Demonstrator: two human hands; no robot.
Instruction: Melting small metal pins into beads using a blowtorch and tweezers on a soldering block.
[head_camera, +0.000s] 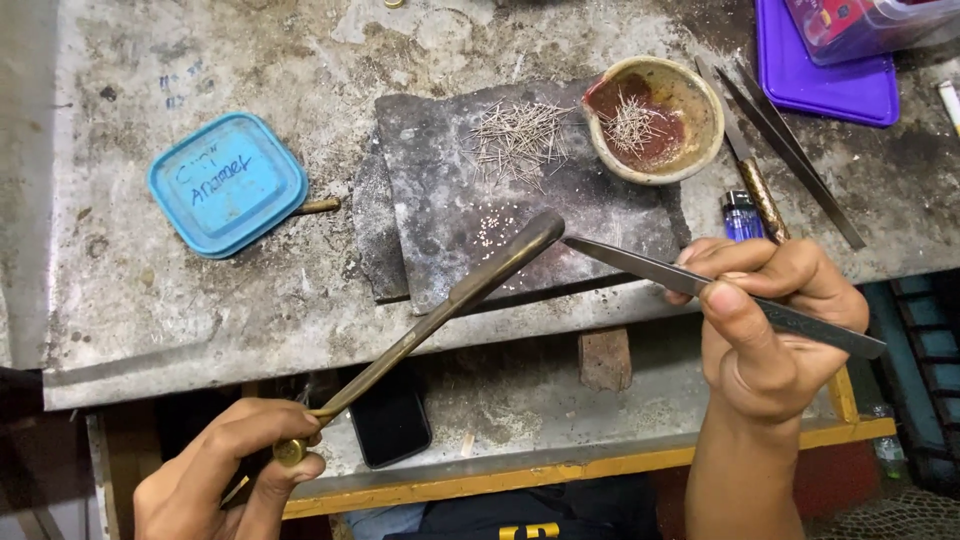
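My left hand (230, 465) grips the lower end of a long brass blowpipe (450, 300) whose curved tip reaches over a dark slate slab (440, 215). My right hand (765, 315) pinches steel tweezers (650, 268), their tips pointing left, close to the blowpipe's tip. On the slab lie a heap of thin wire bits (518, 138) and a cluster of tiny pale beads (492, 225). A clay bowl (700, 100) with reddish inside holds more wire bits at the slab's upper right.
A blue square lid (228, 183) lies at left on the worn grey bench (180, 300). Spare tweezers (790, 150), a blue lighter (740, 215) and a purple tray (825, 85) sit at right. A dark phone (392, 428) rests on the lower shelf.
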